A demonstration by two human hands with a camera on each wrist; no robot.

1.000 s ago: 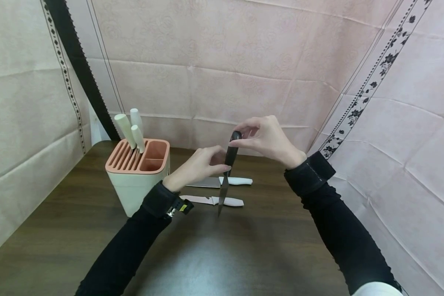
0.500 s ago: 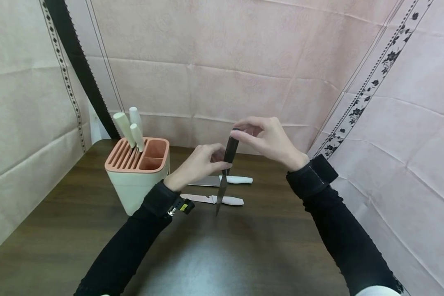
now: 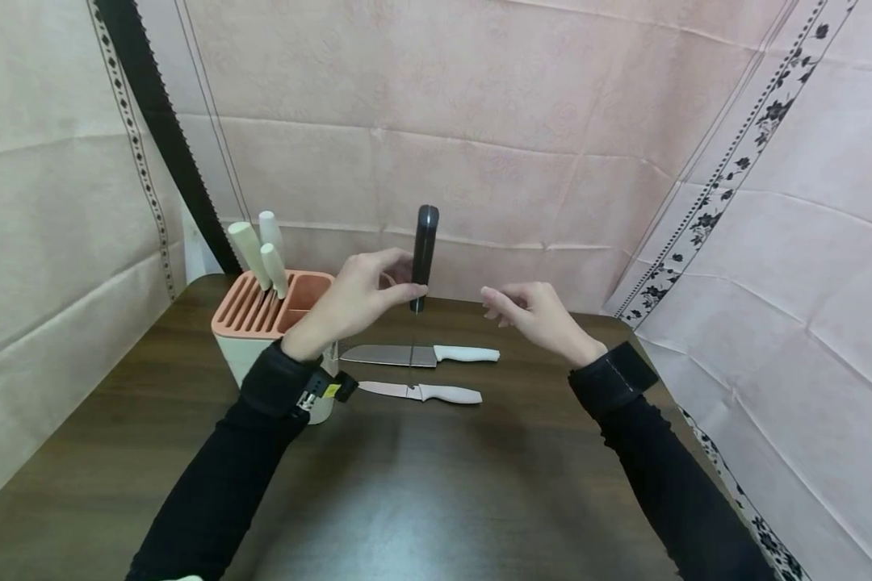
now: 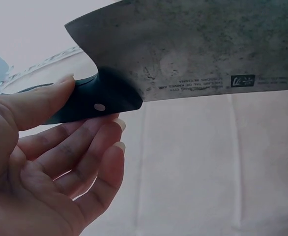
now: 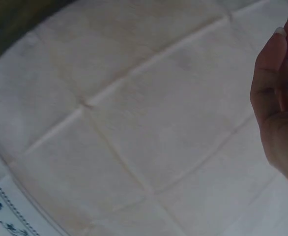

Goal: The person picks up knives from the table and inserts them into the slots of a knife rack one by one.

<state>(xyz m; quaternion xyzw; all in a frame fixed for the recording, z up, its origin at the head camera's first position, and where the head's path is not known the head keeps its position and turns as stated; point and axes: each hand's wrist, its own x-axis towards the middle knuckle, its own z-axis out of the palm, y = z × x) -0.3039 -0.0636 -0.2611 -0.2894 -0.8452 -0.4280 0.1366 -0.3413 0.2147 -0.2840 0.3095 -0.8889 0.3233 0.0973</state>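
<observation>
Dark brown wood-look table (image 3: 436, 492), boxy pale knife block with a slotted orange top (image 3: 238, 349) on its left, and right of that a broad steel cleaver with a black riveted handle (image 3: 425, 246) held blade-down, pinched between the left hand's (image 3: 359, 292) thumb and fingers. Right hand (image 3: 540, 316) is off to the side, loosely curled, nothing in it. Lying on the table: a wide white-handled steel knife (image 3: 425, 357), plus a slimmer white-handled knife (image 3: 436, 393) nearer the camera.

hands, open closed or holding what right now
Left hand: holding the black-handled knife by its handle.
Right hand: open, fingers loosely bent, holding nothing.
</observation>
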